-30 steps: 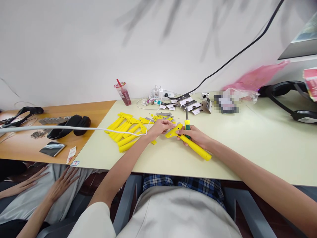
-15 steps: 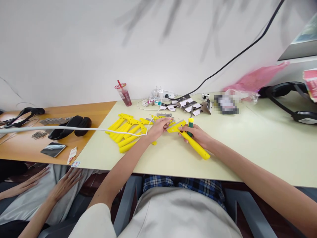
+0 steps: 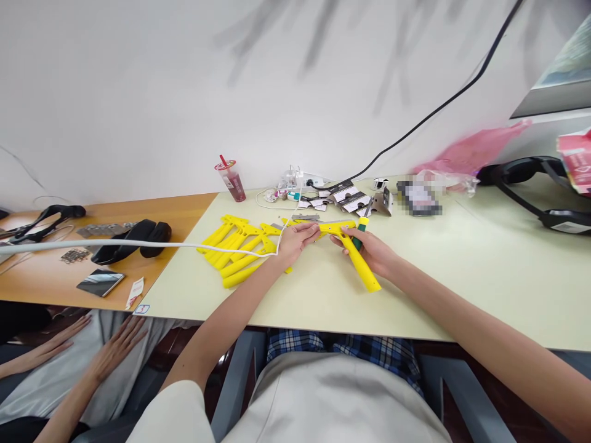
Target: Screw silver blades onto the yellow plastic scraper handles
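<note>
We grip a yellow scraper (image 3: 362,267) and a screwdriver (image 3: 361,229) in our right hand (image 3: 375,251), our left hand (image 3: 295,242) pinching the scraper's head (image 3: 333,228) above the worktop (image 3: 443,264)

The right hand (image 3: 372,251) hides part of the green screwdriver (image 3: 361,226); a dark item (image 3: 419,199) is pixelated; the right edge crops a red packet (image 3: 577,161).

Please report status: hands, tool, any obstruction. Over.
Left hand at scraper head. Right hand holding scraper and screwdriver. White cable crossing view, left of held scraper.
</note>
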Available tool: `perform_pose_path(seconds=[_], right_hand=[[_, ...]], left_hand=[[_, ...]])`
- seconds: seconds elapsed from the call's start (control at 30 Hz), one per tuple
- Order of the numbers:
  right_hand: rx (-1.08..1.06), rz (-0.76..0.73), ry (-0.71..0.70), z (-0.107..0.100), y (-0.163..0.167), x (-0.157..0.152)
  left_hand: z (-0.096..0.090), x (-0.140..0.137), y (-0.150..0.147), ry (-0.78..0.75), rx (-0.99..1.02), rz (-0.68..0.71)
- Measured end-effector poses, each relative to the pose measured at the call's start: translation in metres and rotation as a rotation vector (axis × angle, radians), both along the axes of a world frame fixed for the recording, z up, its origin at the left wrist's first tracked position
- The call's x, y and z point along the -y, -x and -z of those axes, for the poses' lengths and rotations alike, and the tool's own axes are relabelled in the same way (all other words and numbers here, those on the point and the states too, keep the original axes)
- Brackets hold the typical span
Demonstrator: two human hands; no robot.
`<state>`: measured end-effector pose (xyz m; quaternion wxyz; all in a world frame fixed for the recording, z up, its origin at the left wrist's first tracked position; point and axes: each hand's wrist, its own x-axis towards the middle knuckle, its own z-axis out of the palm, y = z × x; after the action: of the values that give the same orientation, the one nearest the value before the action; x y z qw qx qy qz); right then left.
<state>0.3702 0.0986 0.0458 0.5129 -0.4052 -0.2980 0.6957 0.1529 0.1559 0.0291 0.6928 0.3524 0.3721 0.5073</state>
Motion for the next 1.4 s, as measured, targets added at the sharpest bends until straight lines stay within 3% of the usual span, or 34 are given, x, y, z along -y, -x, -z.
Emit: perform_pose_path(seconds=[0.2, 0.43, 0.67, 1.03, 1.4], right_hand=[[-0.057, -0.076, -0.034, -0.0032, 0.0003, 0.0024], [-0.008, -0.119, -0.063, -0.0058, 0.0021, 0.0050], [-0.024, -0.122, -0.067, -0.0051, 0.0012, 0.0058], [0.000, -0.107, -0.061, -0.0073, 0.0015, 0.0067], [-0.132, -0.099, -0.070, 0.0015, -0.0024, 0.0012]], left_hand=[[0.0001, 0.0050, -0.0032, -0.059, -0.069, -0.035], [0.0005, 0.0061, -0.0022, -0.183, -0.288, -0.082], [0.0000, 0.0065, -0.0040, -0.293, -0.291, -0.070], [0.0031, 0.0031, -0.0008, -0.162, -0.218, 0.107], [0.0067, 0.0016, -0.0003, -0.251, -0.271, 0.096]])
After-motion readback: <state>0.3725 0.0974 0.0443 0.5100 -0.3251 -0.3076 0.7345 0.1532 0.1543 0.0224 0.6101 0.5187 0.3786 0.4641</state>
